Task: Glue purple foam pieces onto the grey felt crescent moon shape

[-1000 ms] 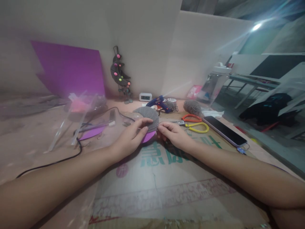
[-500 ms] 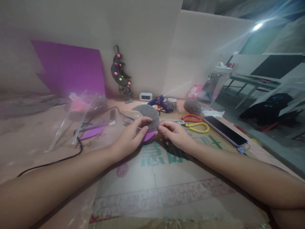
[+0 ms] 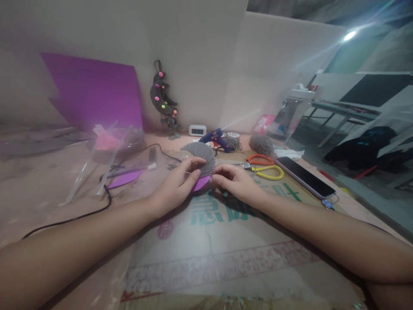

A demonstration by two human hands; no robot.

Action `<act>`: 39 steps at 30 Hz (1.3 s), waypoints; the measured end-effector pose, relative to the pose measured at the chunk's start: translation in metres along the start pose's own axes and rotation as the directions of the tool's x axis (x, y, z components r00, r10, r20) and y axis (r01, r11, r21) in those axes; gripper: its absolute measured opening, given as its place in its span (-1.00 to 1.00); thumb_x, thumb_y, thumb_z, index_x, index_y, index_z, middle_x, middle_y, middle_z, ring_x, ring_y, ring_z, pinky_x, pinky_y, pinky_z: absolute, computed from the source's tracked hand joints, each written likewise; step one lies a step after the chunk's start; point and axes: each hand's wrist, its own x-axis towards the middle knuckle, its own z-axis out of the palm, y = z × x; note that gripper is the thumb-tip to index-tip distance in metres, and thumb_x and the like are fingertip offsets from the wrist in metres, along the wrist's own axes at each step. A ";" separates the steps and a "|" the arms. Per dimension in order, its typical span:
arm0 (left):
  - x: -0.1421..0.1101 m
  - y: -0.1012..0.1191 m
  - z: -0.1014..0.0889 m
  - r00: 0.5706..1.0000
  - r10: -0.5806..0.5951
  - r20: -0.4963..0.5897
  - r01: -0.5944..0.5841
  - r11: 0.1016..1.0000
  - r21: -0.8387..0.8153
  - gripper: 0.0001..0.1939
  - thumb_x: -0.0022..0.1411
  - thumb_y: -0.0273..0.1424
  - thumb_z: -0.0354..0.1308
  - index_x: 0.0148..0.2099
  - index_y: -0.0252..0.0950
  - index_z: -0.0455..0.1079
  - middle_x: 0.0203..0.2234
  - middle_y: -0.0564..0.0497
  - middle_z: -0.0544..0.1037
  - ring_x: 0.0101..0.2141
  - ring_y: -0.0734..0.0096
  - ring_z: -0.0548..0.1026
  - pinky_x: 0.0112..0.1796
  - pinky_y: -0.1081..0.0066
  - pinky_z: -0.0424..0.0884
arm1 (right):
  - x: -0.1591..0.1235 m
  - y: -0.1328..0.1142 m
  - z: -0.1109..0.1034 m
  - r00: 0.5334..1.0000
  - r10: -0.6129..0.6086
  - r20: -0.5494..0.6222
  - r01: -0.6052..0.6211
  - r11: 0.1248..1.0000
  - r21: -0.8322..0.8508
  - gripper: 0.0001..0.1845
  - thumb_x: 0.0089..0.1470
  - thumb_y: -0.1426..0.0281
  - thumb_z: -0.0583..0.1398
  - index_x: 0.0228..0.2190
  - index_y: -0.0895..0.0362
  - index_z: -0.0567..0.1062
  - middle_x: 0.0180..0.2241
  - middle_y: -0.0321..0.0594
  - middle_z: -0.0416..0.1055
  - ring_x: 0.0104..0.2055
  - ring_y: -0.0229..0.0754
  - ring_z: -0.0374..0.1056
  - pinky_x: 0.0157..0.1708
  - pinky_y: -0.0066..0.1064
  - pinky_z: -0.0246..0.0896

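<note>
A crescent moon of purple card [image 3: 201,184], most of it wound with grey yarn [image 3: 204,151], is held above the cardboard. My left hand [image 3: 179,181] grips it from the left, thumb on the front and fingers over its inner curve. The unwrapped purple part shows at the lower end. Close by the crescent's right edge, my right hand [image 3: 235,180] has thumb and forefinger pinched together where the winding stops. The yarn strand between those fingertips is barely visible.
Behind the hands are a blue glue gun [image 3: 217,138], a white clock [image 3: 197,130] and a grey yarn ball [image 3: 260,145]. Pliers with red [image 3: 260,159] and yellow handles [image 3: 270,173] lie right, beside a phone [image 3: 305,176]. A decorated crescent [image 3: 158,92] hangs on the wall.
My right fingertips have shifted slightly left and come a little away from the crescent's edge. The crescent has tilted slightly, with my left hand keeping its hold.
</note>
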 end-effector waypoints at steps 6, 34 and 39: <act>0.000 0.003 0.000 1.000 0.016 0.018 -0.017 1.000 0.021 -0.72 0.35 -0.35 -0.08 0.07 -0.25 0.25 -0.04 -0.07 0.46 0.01 0.30 0.40 0.05 0.24 0.31 | -0.001 -0.004 0.000 1.000 -0.004 -0.014 0.004 0.999 -0.053 -0.83 0.06 0.28 0.20 -0.40 0.15 0.44 -0.54 -0.36 0.34 -0.53 -0.33 0.21 -0.52 -0.48 0.10; -0.003 0.002 -0.001 0.993 0.119 0.022 -0.121 0.984 0.130 -0.71 0.33 -0.38 -0.04 0.08 -0.28 0.26 -0.05 -0.08 0.47 -0.03 0.29 0.42 0.00 0.26 0.33 | -0.001 -0.004 0.000 0.999 -0.031 0.028 0.033 0.998 -0.056 -0.83 0.10 0.31 0.14 -0.41 0.17 0.42 -0.49 -0.31 0.34 -0.48 -0.33 0.21 -0.48 -0.47 0.11; -0.002 0.004 -0.002 0.994 0.109 0.029 -0.112 0.986 0.120 -0.71 0.37 -0.35 -0.12 0.07 -0.26 0.28 -0.06 -0.08 0.47 -0.04 0.28 0.42 -0.02 0.25 0.33 | -0.002 -0.005 0.000 0.999 -0.033 0.028 0.033 0.999 -0.025 -0.82 0.12 0.31 0.13 -0.45 0.16 0.39 -0.55 -0.37 0.27 -0.54 -0.36 0.16 -0.54 -0.50 0.06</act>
